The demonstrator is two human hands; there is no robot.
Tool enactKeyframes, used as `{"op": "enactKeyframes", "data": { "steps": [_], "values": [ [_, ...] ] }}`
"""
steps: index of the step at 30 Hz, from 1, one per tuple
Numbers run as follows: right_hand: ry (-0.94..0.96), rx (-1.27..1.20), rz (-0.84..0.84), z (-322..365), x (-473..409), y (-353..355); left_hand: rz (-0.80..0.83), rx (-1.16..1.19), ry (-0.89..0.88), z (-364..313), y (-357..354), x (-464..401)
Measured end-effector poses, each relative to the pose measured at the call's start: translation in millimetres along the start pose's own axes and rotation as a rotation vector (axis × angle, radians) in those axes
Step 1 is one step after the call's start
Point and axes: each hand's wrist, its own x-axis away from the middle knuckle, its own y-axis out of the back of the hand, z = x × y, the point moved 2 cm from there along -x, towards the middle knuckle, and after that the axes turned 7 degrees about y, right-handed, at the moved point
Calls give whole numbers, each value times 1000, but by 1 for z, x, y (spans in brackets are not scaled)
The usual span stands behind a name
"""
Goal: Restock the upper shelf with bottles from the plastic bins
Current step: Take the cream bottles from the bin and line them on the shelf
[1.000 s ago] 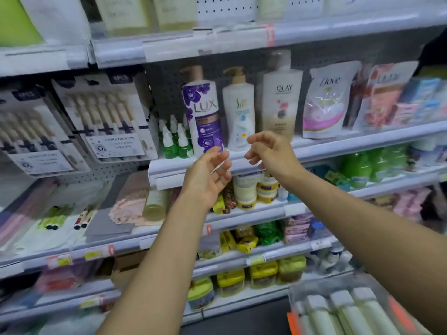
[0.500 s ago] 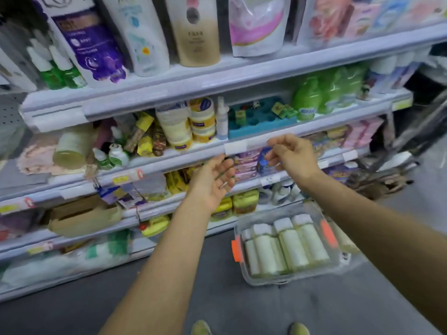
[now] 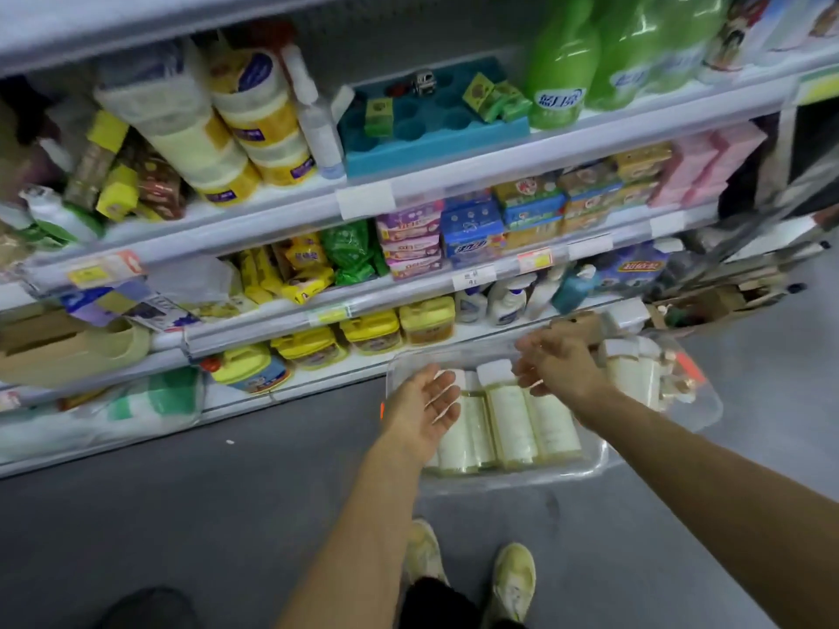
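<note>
Cream white-capped bottles (image 3: 510,424) lie side by side in a clear bin (image 3: 513,476).

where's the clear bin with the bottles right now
In the head view the clear plastic bin sits on the grey floor right of centre, before the lowest shelf, under both hands.

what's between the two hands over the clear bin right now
In the head view, between the left hand and right hand, a white-capped bottle lies flat in the clear plastic bin; neither hand holds anything yet.
</note>
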Motion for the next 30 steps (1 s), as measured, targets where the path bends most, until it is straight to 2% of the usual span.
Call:
{"op": "enactKeyframes", "data": {
  "steps": [4, 10, 17, 21, 30],
  "values": [
    [-159, -23, 80, -62, -20, -26, -88, -10, 58, 12, 25, -64],
    [-334, 3, 100, -151, -58, -59, -222, -116, 92, 28, 57, -161],
    [-422, 147, 116, -241, -93, -103, -307, -274, 121, 59, 79, -234],
    [-376, 217, 88, -267, -106, -123, -274, -259, 158, 72, 85, -262],
    [-434, 107, 88, -280, -114, -145, -212, -208, 193, 83, 85, -285]
  ]
}}
